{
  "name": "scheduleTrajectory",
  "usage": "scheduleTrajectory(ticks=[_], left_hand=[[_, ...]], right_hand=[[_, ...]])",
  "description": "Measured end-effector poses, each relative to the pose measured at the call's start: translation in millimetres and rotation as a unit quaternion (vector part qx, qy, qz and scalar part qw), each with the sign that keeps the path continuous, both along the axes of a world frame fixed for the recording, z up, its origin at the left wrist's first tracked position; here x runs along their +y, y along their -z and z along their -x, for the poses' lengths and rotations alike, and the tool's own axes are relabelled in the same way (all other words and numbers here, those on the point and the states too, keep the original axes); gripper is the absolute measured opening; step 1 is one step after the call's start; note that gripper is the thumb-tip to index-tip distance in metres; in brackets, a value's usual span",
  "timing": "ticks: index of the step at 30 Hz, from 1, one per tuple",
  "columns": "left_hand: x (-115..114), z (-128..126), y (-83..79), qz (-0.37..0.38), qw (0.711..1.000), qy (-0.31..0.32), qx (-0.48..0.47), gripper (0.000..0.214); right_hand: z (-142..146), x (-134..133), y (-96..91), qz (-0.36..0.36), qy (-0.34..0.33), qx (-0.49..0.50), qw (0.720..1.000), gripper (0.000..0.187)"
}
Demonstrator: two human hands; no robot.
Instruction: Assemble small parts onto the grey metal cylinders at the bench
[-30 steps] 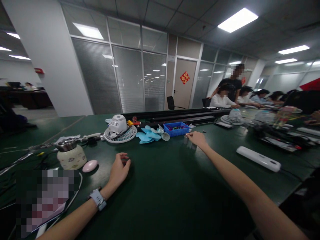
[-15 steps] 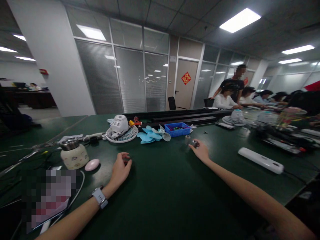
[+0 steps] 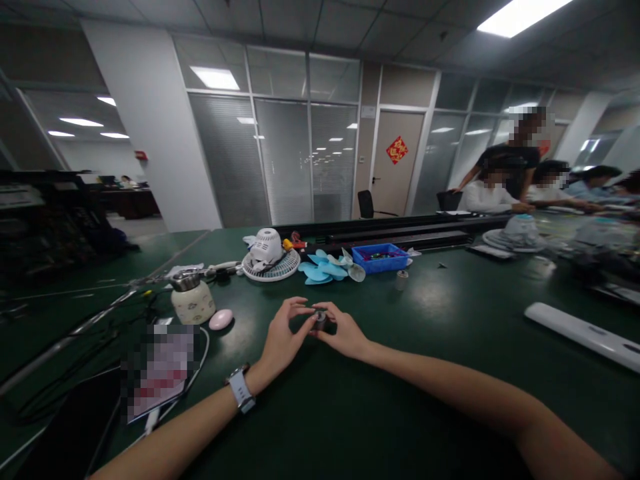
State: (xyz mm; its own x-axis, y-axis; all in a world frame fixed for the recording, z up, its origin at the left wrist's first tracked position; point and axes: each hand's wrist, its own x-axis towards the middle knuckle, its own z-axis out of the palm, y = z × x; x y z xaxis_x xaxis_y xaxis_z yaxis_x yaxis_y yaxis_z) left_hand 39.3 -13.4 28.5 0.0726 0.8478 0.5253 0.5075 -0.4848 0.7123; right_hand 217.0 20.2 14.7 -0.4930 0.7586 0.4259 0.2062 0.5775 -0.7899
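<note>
My right hand (image 3: 345,331) grips a small silver cylinder, apparently a small electric motor (image 3: 321,321), between thumb and fingers above the middle of the green table. My left hand (image 3: 287,333), with a watch on its wrist, is right beside it. Its fingers are curved but apart, and its thumb tip is at the motor's near side; whether it presses on it I cannot tell. A second, similar motor (image 3: 401,280) stands upright farther back to the right. Beyond my hands lie light blue fan blades (image 3: 324,268) and a blue tray (image 3: 381,260) of small parts.
A white fan housing (image 3: 270,257) lies at the back left. On the left are a cream jar (image 3: 194,301), a pink oval object (image 3: 221,320), cables and a blurred-out panel. A white power strip (image 3: 585,333) lies to the right. Several people sit or stand at the far right.
My right hand has brought the motor from beside the other one back to the middle. My left hand has come up to meet it. The view has turned left.
</note>
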Motion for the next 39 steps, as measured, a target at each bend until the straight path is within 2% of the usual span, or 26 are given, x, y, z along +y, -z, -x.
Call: scheduleTrajectory(ticks=[4, 7, 13, 17, 21, 25, 27, 30, 35, 37, 39], left_hand=[[-0.3, -1.5, -4.6, 0.017, 1.000, -0.001, -0.012, 0.040], [-1.1, -2.6, -8.6, 0.028, 1.000, 0.000, -0.009, 0.045], [0.7, -2.8, -14.4, 0.006, 0.999, -0.024, -0.028, 0.042], [12.4, 7.4, -3.0, 0.010, 0.998, -0.047, -0.045, 0.042], [25.1, 20.8, 18.4, 0.108, 0.994, -0.007, 0.001, 0.042], [27.2, 25.6, 25.5, 0.123, 0.992, 0.007, 0.027, 0.047], [25.4, 25.0, 23.7, 0.124, 0.992, 0.007, 0.032, 0.048], [23.6, 24.2, 21.4, 0.135, 0.991, 0.001, 0.027, 0.050], [27.6, 26.9, 25.5, 0.144, 0.989, -0.020, 0.012, 0.049], [29.8, 28.1, 27.9, 0.142, 0.990, -0.023, 0.015, 0.047], [31.6, 28.9, 29.6, 0.134, 0.990, -0.027, 0.022, 0.045]], right_hand=[[-1.6, 0.3, 5.3, -0.018, 0.010, -0.024, 0.999, 0.063], [-1.7, -2.7, 2.9, -0.053, 0.029, -0.080, 0.995, 0.064], [-0.9, -9.7, -1.2, -0.121, 0.062, -0.152, 0.979, 0.061], [-1.4, -7.7, 2.3, -0.127, 0.058, -0.153, 0.978, 0.068], [-0.6, -8.1, 3.5, -0.121, 0.053, -0.163, 0.978, 0.065], [-12.0, -7.9, -1.0, -0.122, 0.070, -0.160, 0.977, 0.058], [-30.3, -1.8, -3.2, -0.123, 0.107, -0.155, 0.974, 0.057], [-76.3, 17.5, -2.5, -0.140, 0.204, -0.154, 0.957, 0.054], [-173.8, 53.9, 7.8, -0.174, 0.392, -0.188, 0.884, 0.052], [-203.8, 63.2, 12.4, -0.165, 0.444, -0.212, 0.855, 0.054], [-223.3, 69.8, 17.0, -0.142, 0.476, -0.227, 0.838, 0.057]])
